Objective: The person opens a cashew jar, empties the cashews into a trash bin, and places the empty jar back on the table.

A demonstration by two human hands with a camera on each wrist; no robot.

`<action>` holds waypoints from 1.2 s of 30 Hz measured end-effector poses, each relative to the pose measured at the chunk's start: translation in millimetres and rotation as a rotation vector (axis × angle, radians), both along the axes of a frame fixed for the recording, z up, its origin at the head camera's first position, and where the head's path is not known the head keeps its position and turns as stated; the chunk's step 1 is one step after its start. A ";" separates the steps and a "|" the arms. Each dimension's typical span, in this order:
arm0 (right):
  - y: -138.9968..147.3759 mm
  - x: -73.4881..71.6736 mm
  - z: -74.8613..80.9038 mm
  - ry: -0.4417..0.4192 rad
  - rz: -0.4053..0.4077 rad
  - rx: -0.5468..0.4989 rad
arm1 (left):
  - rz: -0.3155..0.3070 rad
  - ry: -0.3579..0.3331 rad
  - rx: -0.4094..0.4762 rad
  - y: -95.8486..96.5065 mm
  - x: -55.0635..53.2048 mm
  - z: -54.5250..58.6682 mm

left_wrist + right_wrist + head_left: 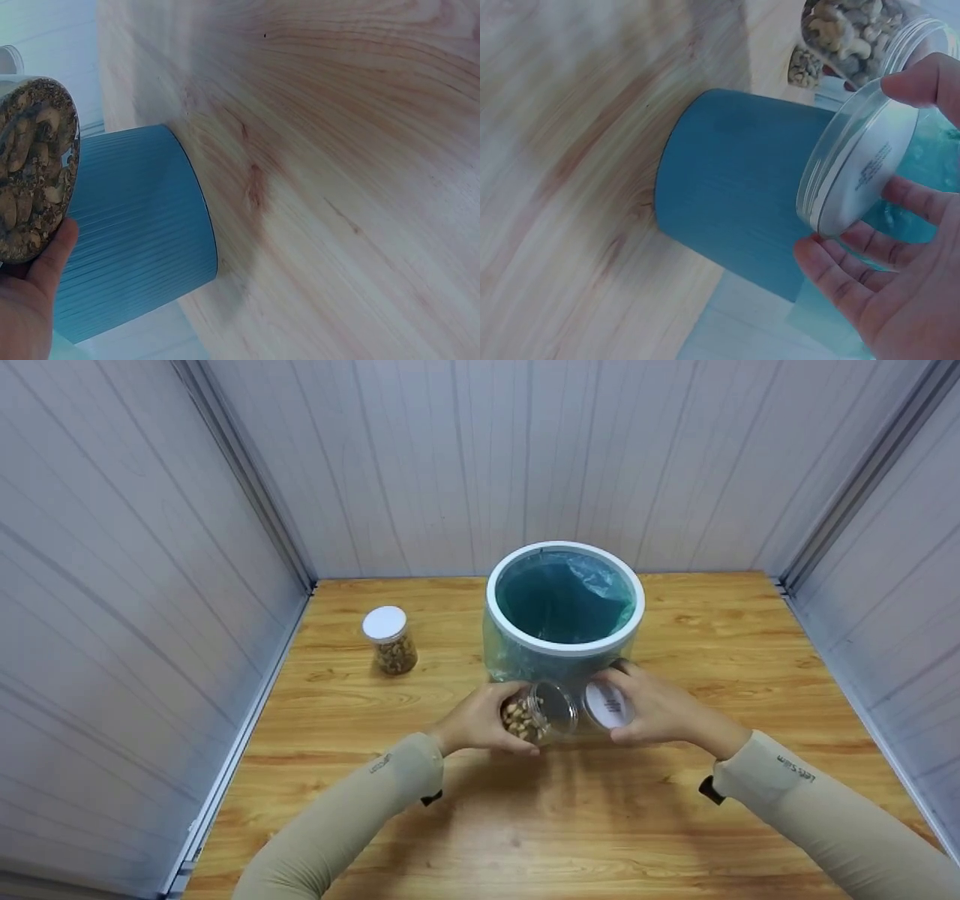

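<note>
Before the bin (564,649) near the back edge of the table (337,697), the left hand (480,721) grips a tilted jar (523,720); the right hand (656,709) pinches the lid (606,705) apart, presumably keeping its mouth clear.

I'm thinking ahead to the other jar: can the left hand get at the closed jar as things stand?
Probably not to grasp it: the left hand is taken up holding the open jar. The way looks free, with nothing visible standing between that hand and the closed jar.
</note>
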State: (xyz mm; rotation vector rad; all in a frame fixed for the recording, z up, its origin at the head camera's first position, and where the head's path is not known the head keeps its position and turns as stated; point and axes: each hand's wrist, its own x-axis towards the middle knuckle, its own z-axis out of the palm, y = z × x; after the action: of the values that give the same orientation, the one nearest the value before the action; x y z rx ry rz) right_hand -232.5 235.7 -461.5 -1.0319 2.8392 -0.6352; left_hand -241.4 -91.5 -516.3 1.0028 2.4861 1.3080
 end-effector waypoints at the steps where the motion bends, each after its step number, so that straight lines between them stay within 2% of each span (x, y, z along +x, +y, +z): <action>1: 1.2 -0.8 -1.2 0.002 -0.005 0.002 | 0.001 -0.004 0.002 -0.1 0.0 0.1; 20: 31.2 -20.9 -21.2 -0.105 -0.140 0.036 | 0.000 -0.037 0.000 -3.2 -2.2 -2.5; 31: 45.3 -31.9 -27.5 -0.058 -0.199 0.099 | 0.017 -0.028 -0.014 -4.3 -2.6 -1.7; 36: 54.4 -37.9 -31.3 -0.080 -0.246 0.108 | 0.027 -0.012 -0.027 -5.0 -2.3 -0.3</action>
State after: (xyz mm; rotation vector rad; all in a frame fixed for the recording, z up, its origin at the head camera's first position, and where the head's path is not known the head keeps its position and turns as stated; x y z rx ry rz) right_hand -270.4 290.1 -492.8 -0.6325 2.9158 -0.5180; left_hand -243.6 -96.5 -516.6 0.9560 2.5095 1.2801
